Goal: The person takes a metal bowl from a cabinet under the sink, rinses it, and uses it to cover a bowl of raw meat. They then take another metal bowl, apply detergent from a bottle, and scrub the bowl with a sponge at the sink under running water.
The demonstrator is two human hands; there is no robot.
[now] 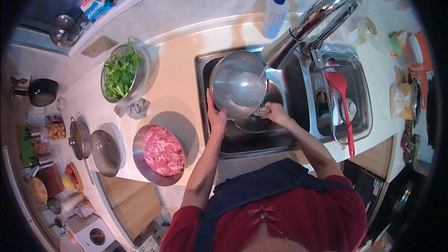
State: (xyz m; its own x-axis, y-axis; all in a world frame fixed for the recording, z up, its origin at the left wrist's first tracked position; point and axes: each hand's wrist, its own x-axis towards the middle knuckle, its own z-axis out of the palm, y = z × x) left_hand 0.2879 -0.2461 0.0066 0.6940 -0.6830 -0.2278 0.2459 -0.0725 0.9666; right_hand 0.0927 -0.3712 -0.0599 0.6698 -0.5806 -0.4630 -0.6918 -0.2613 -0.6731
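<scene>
My left hand (217, 113) grips the left rim of a large metal bowl (227, 77), which is tilted over the left basin of a steel sink (301, 112). Beside the bowl's lower right edge, my right hand (274, 112) holds a small crumpled whitish piece, perhaps a cloth or scrubber. Below them in the basin a round metal vessel (253, 124) is partly hidden by the bowl. The chrome faucet (280, 50) hangs over the bowl, and a thin stream of water seems to run from it.
Left of the sink stand a metal bowl of raw meat (163, 151), a bowl of leafy greens (120, 71) and a ribbed glass bowl (105, 152). A red ladle (344, 101) lies across the wire basket (364, 112) at right. A blue-capped bottle (275, 15) stands behind the sink.
</scene>
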